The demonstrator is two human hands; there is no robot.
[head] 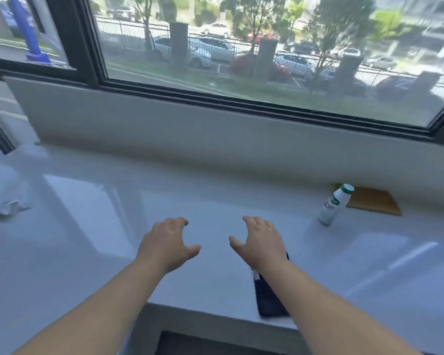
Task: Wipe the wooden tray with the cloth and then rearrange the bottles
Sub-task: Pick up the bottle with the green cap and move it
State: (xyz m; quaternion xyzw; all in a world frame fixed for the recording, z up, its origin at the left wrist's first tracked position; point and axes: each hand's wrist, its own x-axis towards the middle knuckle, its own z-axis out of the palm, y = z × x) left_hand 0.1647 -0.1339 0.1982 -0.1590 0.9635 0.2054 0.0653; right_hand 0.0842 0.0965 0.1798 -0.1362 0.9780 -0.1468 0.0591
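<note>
A flat wooden tray [374, 202] lies at the far right of the white sill, against the wall. A white bottle [334, 204] with a green cap stands just in front of its left end. A crumpled whitish cloth [5, 207] lies at the far left. My left hand [166, 243] and my right hand [260, 243] hover side by side over the middle of the sill, fingers spread, holding nothing. Both are well away from the tray, the bottle and the cloth.
A dark phone-like object [268, 295] lies near the sill's front edge, partly under my right forearm. The glossy white sill [92, 226] runs wide to both sides. A large window [241, 47] with a dark frame rises behind it.
</note>
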